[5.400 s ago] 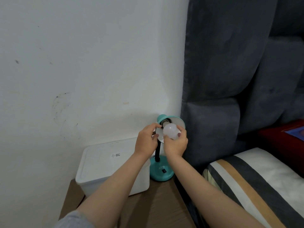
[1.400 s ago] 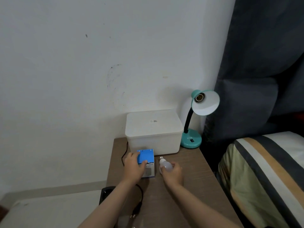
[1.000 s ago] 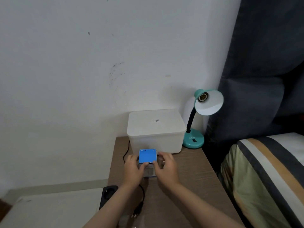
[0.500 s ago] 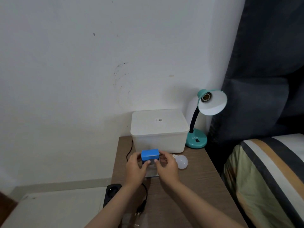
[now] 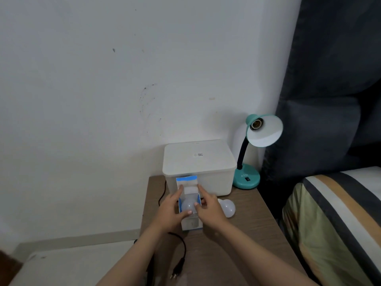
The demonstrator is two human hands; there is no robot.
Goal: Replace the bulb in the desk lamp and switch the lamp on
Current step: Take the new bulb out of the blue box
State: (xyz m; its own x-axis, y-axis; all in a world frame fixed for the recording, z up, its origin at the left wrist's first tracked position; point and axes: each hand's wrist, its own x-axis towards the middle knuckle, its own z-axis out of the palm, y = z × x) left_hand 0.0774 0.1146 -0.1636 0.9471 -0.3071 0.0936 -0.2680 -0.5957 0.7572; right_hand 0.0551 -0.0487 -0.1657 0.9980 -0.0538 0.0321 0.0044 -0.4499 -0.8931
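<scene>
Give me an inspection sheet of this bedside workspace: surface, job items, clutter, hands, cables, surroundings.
Surface: brown wood-grain bedside table.
Job's things: teal desk lamp at the back right, its socket without a bulb; loose bulb lying on the table right of the hands; blue-and-white bulb box, top flap open, new bulb showing inside.
Clutter: white lidded storage box against the wall.
Hands: left hand holds the box's left side in its grip; right hand holds its right side, thumb at the opening.
Cables: black cord with plug lying unplugged near the table's front edge.
Surroundings: white wall, dark padded headboard, striped bedding.
</scene>
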